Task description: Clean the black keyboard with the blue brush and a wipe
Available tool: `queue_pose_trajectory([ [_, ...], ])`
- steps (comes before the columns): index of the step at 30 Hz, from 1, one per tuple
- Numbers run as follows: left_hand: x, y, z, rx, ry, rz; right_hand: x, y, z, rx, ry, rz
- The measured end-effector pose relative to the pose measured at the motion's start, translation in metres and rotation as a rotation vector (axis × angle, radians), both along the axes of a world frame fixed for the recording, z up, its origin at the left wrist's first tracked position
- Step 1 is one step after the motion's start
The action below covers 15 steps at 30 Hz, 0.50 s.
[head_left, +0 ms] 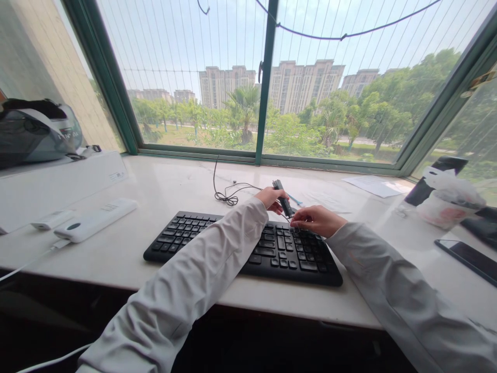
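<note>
A black keyboard point(267, 252) lies on the white counter, spanning the space below both hands. Closed around a slim black stick-like object point(286, 205), my left hand point(272, 199) is above the keyboard's back edge. The object's top end points up and away; I cannot make out its exact kind. My right hand point(317, 220) is over the number pad with fingers pinched together, close to the lower end of the black object. Thin wire-like loops point(295, 230) show under those fingertips, partly hidden. A thin blue stick point(295, 200) lies just behind the hands.
A black cable point(226, 198) coils behind the keyboard. White power bank point(96, 220), white box point(62, 189) and a dark-and-clear bag point(39, 129) are left. Paper point(375, 185), a plastic bag point(446, 202) and a phone point(469, 259) lie right. The window point(267, 159) bounds the back.
</note>
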State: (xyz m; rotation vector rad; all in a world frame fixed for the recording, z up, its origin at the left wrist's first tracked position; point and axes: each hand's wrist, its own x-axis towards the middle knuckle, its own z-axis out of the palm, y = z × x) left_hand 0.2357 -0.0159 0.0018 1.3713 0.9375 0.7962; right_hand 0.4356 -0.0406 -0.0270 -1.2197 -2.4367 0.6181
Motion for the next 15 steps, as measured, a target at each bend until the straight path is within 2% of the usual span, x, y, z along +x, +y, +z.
queue_pose_trajectory([
  [15,0.0016,-0.0025,0.0024,0.003,0.034,0.038,0.0005,-0.0047,0.0088,0.06,-0.143,0.064],
])
